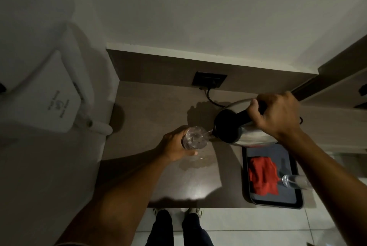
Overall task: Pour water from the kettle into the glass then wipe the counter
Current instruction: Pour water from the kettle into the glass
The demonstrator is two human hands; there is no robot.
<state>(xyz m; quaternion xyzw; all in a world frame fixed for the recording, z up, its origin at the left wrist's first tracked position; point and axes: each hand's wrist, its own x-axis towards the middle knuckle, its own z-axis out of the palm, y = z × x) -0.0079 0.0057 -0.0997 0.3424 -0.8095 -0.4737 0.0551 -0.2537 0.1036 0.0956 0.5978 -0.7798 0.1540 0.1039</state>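
A steel kettle (252, 136) with a black lid is tilted to the left above the brown counter (155, 106). My right hand (278, 114) grips its black handle. Its spout touches the rim of a clear glass (195, 137), and a thin stream of water runs into it. My left hand (174, 144) holds the glass from the left, just above the counter. A faint wet patch (198, 163) shows on the counter below the glass. A red cloth (263, 176) lies crumpled on a dark tray (278, 203) at the right.
A second clear glass (294, 181) lies on the tray next to the cloth. A black wall socket (209, 80) with a cord sits at the counter's back. A white appliance (45, 94) stands to the left. Tiled floor and my feet show below the counter edge.
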